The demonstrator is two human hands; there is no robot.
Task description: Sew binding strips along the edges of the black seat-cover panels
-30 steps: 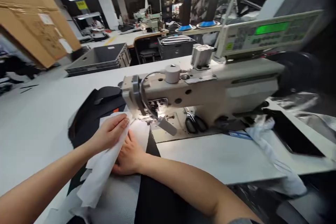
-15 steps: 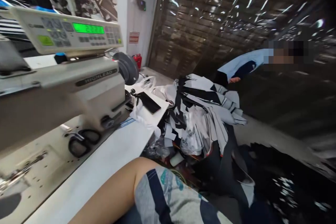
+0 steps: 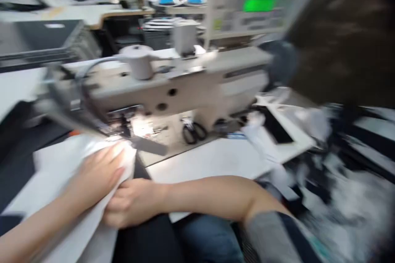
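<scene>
A piece of white fabric lies over dark cloth at the front of the sewing machine. My left hand rests flat on the white fabric, its fingers stretched toward the lit needle area. Just to the right, the fingers of my right hand are curled around the fabric's near edge. The picture is blurred, so the stitching point cannot be made out. Black-handled scissors lie on the machine bed under the arm.
A thread cone stands on the machine, below and left of a control panel with a green display. A dark phone-like slab lies on the white table. Heaped fabric scraps are at the right.
My view has swung left from the scrap heap and a co-worker to the machine's needle end. Both my hands and the white fabric have come into view; the co-worker is out of view.
</scene>
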